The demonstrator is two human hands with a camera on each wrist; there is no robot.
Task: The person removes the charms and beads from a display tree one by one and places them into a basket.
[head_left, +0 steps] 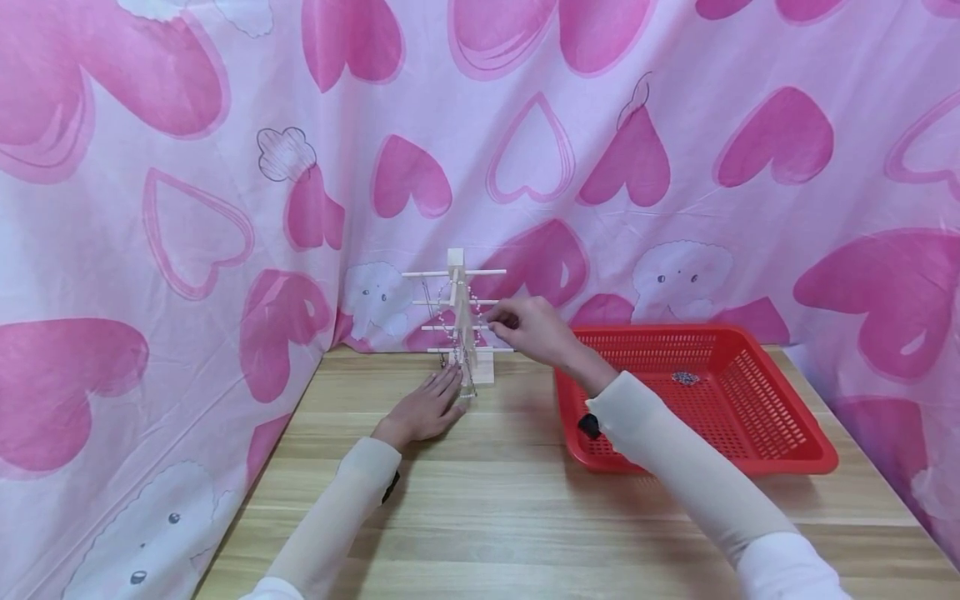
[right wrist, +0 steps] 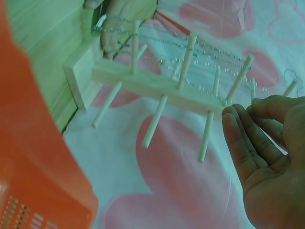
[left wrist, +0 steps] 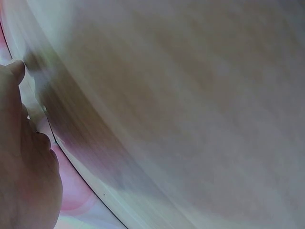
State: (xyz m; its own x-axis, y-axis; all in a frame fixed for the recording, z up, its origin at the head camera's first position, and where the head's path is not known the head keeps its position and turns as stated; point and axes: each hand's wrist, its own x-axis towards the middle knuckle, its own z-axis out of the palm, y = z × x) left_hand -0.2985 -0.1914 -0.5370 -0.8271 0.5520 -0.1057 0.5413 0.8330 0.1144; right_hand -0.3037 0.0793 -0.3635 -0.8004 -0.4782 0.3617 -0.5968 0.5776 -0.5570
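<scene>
A pale wooden peg stand (head_left: pixel 456 259) stands upright at the back of the table, with several chain and bead necklaces (head_left: pixel 471 379) hanging from its pegs. My left hand (head_left: pixel 426 408) lies low at the front of the stand, fingers fairly straight, beside the necklaces' lower ends. Higher up at the stand's right side, my right hand (head_left: pixel 528 327) has thumb and fingertips drawn together at a beaded strand. The right wrist view shows a bead necklace (right wrist: pixel 205 88) reaching these fingertips; the pinch itself is partly hidden. Only part of the left hand (left wrist: pixel 28 176) shows in the left wrist view.
A red perforated basket (head_left: pixel 813 454) stands on the right of the wooden table (head_left: pixel 480 517), beneath my right forearm. Inside it lies a small silvery heap (head_left: pixel 685 378). Pink heart-patterned cloth (head_left: pixel 412 75) hangs behind and to the left, close to the stand.
</scene>
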